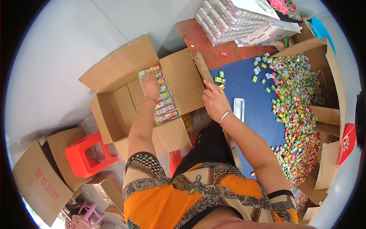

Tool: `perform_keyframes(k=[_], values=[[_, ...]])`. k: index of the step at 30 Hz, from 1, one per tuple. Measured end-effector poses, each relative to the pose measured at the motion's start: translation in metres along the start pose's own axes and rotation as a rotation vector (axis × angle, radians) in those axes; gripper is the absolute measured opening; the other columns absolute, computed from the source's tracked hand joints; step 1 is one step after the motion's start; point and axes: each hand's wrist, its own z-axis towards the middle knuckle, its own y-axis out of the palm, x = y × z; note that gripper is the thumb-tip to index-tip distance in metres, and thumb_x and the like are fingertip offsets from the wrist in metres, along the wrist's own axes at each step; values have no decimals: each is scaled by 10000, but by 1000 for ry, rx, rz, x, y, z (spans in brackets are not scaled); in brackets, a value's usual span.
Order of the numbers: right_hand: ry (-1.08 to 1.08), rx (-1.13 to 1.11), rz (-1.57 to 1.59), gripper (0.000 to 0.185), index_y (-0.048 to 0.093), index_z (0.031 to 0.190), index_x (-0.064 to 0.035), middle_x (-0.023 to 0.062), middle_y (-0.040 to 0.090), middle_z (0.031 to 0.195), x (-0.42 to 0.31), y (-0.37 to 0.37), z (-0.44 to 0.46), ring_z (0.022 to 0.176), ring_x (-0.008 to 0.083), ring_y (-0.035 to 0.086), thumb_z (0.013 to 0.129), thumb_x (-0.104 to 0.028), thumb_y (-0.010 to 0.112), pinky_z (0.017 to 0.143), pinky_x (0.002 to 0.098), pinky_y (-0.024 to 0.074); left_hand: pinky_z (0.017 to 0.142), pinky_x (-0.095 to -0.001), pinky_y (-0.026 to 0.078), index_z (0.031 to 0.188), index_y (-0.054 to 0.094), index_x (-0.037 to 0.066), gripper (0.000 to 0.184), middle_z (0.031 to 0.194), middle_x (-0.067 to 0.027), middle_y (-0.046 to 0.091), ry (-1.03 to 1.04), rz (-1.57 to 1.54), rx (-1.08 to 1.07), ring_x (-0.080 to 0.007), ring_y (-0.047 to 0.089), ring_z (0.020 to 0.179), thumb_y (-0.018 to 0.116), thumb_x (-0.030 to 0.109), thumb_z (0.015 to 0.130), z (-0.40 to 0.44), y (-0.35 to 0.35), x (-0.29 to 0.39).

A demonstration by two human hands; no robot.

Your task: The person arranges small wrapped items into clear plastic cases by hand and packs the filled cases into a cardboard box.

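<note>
The wooden edge (201, 67) of the blue table (253, 129) runs beside the open cardboard box (121, 108). There is bare room in the box's left part and around the small white tray (239, 109). The left hand (151, 87) is over the packs of candies (166, 110) on the box's right side; I can't tell if it grips one. The right hand (215, 100) is loose, with its fingers at the wooden edge. Loose candies (297, 114) pile up on the right. The left fingertips look blurry, and that hand hides some candies.
</note>
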Motion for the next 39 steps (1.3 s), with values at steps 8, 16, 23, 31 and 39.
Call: perform_keyframes(k=[8, 16, 23, 31, 39], values=[[-13, 93, 102, 58, 653, 881, -39, 105, 622, 1056, 4, 1, -2, 1310, 308, 476, 831, -64, 634, 1084, 446, 377, 991, -439, 481, 1061, 661, -45, 229, 1108, -196, 654, 233, -764, 73, -372, 625, 1068, 584, -67, 847, -142, -182, 175], [136, 458, 496, 125, 682, 998, -25, 146, 683, 1041, -25, -105, -93, 1057, 352, 627, 882, -58, 652, 948, 428, 487, 1002, -465, 467, 1066, 656, -31, 248, 1167, -182, 635, 681, -898, -88, -384, 594, 1119, 608, -69, 825, -187, -217, 237], [682, 380, 431, 114, 713, 992, -22, 144, 708, 1003, -38, -113, -300, 977, 326, 671, 909, -62, 645, 871, 379, 520, 1099, -581, 310, 1282, 566, 5, 427, 1399, -245, 482, 498, -438, -116, -391, 451, 1308, 635, 170, 894, -154, -173, 298], [843, 481, 441, 132, 703, 1021, -13, 145, 715, 1023, 1, -125, -374, 908, 308, 694, 915, -58, 639, 781, 350, 542, 1145, -615, 232, 1364, 538, 36, 509, 1526, -224, 360, 698, -253, -345, -377, 384, 1397, 648, 231, 907, -183, -156, 349], [838, 517, -276, 456, 616, 1273, -175, 119, 536, 1363, 201, -126, -340, 1264, 369, 472, 846, -279, 737, 1015, 489, 426, 1143, -568, 286, 1367, 539, 47, 531, 1561, -200, 316, 802, -376, -498, -374, 424, 1363, 691, 190, 878, -207, -167, 357]])
